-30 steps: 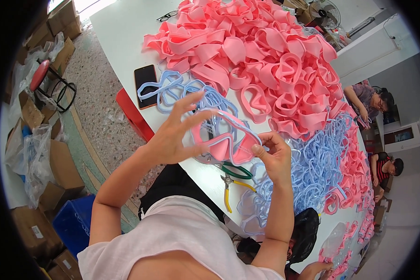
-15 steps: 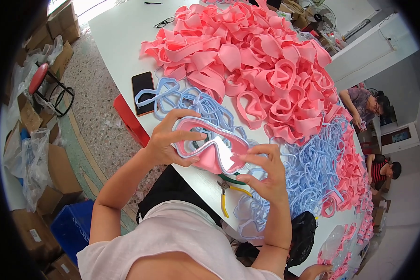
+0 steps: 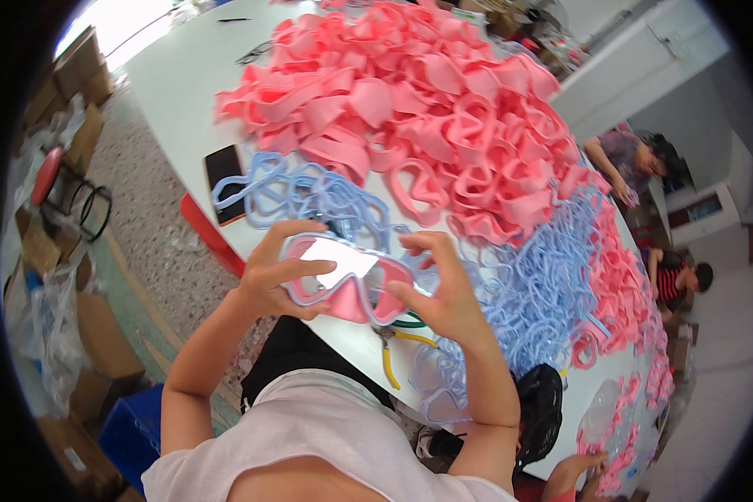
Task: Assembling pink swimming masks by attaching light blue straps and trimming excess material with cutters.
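Note:
A swim mask (image 3: 347,303) with a pink inner skirt, a pale blue rim and a clear, glaring lens is held over the table's near edge. My left hand (image 3: 269,272) is closed round its left end, thumb across the front. At the right end is my right hand (image 3: 445,289), its thumb on the lens edge and its fingers curved at the upper corner. Behind the mask lies a heap of pale blue frames (image 3: 309,194). Yellow-handled pliers (image 3: 388,356) rest on the table below my right hand.
Pink mask skirts (image 3: 427,109) pile up across the white table (image 3: 171,92). More blue frames (image 3: 531,293) lie to the right. A phone (image 3: 224,180) and glasses (image 3: 253,53) are at the left. Co-workers (image 3: 632,159) sit along the right; a red stool (image 3: 197,230) stands beside the table.
The mask has tilted, so the glare has moved from its right side to its left. My right thumb has come onto the lens edge, and the whole view has shifted slightly.

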The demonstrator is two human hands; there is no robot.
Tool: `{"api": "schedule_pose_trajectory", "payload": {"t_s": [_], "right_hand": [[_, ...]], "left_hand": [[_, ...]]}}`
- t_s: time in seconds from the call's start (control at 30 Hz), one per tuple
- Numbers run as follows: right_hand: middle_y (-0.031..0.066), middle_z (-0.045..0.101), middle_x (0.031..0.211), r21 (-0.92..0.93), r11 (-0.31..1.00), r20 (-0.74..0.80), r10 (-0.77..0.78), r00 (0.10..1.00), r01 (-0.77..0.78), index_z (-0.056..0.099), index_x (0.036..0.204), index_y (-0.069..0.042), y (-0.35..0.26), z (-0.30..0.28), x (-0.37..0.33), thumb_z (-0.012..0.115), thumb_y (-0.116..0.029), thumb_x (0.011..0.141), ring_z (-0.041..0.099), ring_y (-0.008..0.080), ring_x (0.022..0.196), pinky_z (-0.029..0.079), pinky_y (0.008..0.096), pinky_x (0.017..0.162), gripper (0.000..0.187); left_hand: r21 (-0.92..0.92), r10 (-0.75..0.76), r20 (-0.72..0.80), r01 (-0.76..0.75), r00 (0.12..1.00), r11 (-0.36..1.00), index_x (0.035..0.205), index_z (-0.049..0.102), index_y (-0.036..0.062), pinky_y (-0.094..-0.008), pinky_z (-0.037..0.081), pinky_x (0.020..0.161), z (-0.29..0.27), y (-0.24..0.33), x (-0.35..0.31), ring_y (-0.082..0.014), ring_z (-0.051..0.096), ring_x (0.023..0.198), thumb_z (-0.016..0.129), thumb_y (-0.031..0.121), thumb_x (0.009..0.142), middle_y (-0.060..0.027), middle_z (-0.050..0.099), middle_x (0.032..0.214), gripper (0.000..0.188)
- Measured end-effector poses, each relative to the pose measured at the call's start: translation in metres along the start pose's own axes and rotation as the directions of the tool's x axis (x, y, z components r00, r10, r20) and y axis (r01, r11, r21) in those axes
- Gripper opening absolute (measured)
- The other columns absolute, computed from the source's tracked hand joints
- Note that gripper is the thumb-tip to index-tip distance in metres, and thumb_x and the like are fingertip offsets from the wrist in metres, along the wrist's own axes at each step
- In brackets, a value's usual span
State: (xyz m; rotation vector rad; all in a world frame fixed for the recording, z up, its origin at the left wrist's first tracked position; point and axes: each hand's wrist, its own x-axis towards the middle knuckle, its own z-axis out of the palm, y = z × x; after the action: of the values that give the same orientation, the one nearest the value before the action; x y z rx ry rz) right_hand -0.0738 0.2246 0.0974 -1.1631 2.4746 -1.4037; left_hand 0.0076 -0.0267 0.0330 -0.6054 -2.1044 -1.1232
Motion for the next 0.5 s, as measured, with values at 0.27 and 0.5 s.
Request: {"api": "schedule_pose_trajectory", "payload": {"t_s": [0.27,0.5], "right_hand": [[0.0108,0.062,0.104,-0.246,0.88,-0.442,0.27,0.855,-0.405,0.062,0.111,-0.003,0.06,-0.086,-0.035,0.072,-0.01,0.082,0.062,0.0219,0.093,0.05,0.0322,0.075,0.031],[0.0147,0.066,0.103,-0.486,0.542,-0.428,0.536,0.727,-0.686,0.066,0.101,-0.001,0.104,-0.134,-0.078,0.073,-0.009,0.077,0.064,0.0324,0.086,0.051,0.0402,0.076,0.027]], "left_hand": [[0.126,-0.099,-0.172,0.122,0.98,0.985,0.1,0.073,0.0082,-0.0422,0.05,0.087,0.004,-0.013,-0.018,-0.0346,0.06,0.105,0.081,0.028,0.061,-0.0231,0.057,0.12,0.044],[0.106,-0.19,-0.274,0.226,0.943,0.968,0.1,0.072,0.0077,-0.0432,0.05,0.087,0.003,-0.018,-0.026,-0.0346,0.059,0.105,0.077,0.038,0.07,-0.0232,0.057,0.12,0.043]]}}
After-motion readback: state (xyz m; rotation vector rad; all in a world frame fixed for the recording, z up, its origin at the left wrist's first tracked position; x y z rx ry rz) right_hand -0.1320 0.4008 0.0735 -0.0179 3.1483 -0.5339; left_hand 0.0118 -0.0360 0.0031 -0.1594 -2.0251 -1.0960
